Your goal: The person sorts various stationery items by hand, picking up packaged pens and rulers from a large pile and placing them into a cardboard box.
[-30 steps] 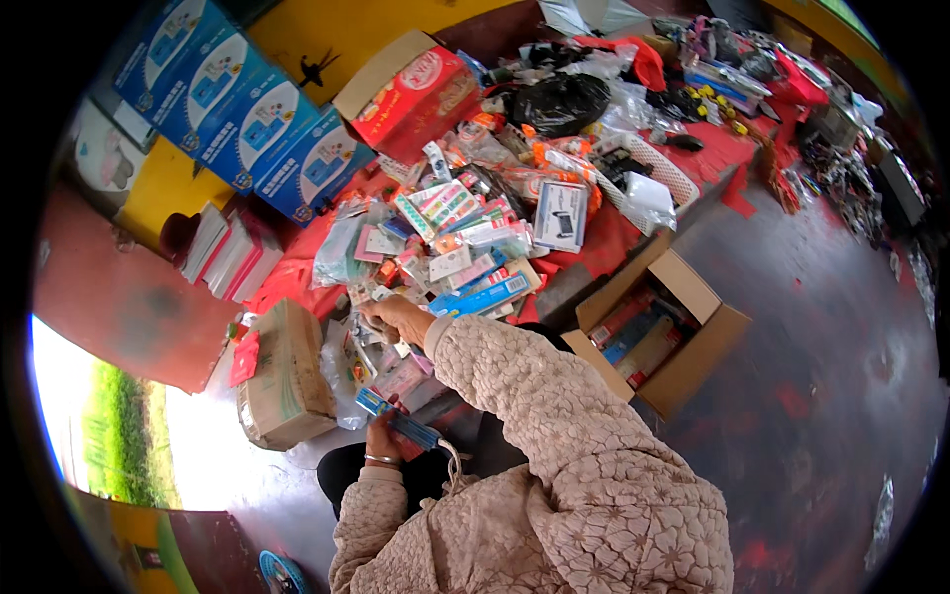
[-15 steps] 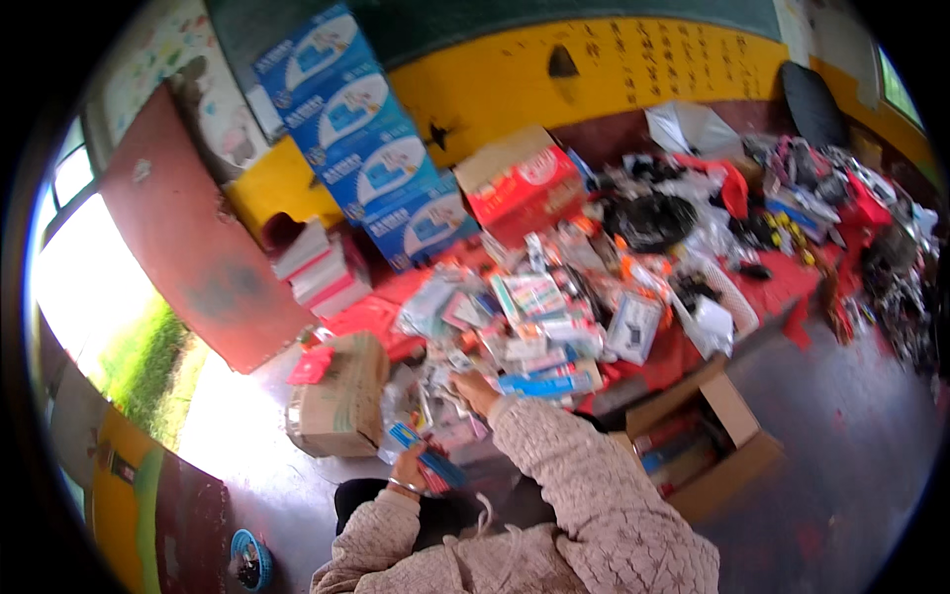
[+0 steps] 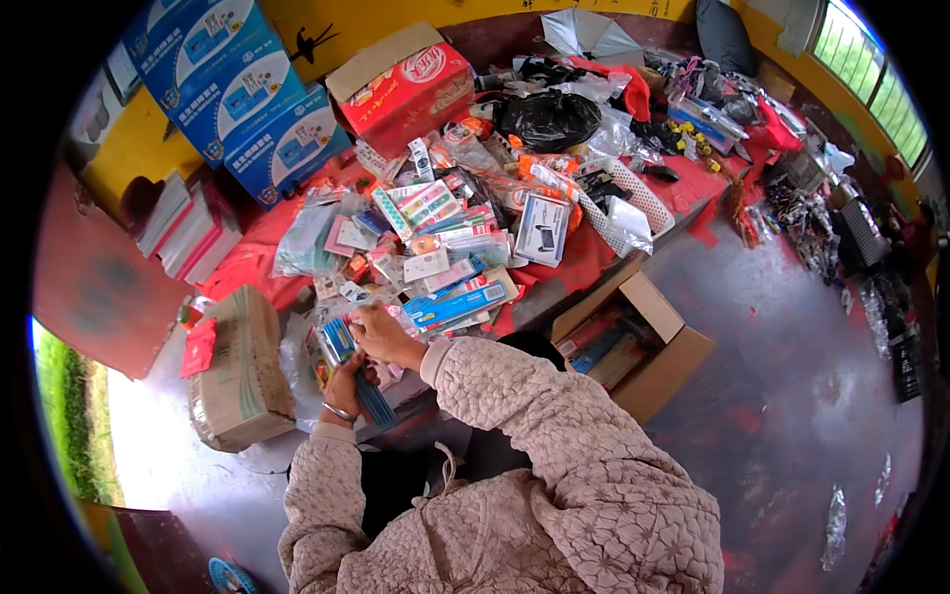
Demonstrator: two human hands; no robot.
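My left hand point(image 3: 342, 389) is closed around a bundle of thin blue sticks that look like pencils point(image 3: 374, 400), held slanting in front of me. The bundle's upper end point(image 3: 338, 340) shows above that hand. Bent over this end is my right hand point(image 3: 388, 337), its fingers drawn together and touching or nearly touching the bundle. Whatever they pinch is too small to make out. Just beyond my hands, a heap of packaged stationery covers the red-clothed platform, with a long blue packet point(image 3: 457, 305) and a white box point(image 3: 541, 230) in it.
An open carton point(image 3: 648, 361) with packets inside stands to the right, a closed carton point(image 3: 242, 371) to the left. Behind the heap are a red box point(image 3: 406, 94), stacked blue boxes point(image 3: 233, 84), a black plastic bag point(image 3: 549, 121) and a white basket point(image 3: 643, 193).
My right hand has left the heap and come to the upper end of the bundle in my left hand. The view has shifted toward the right.
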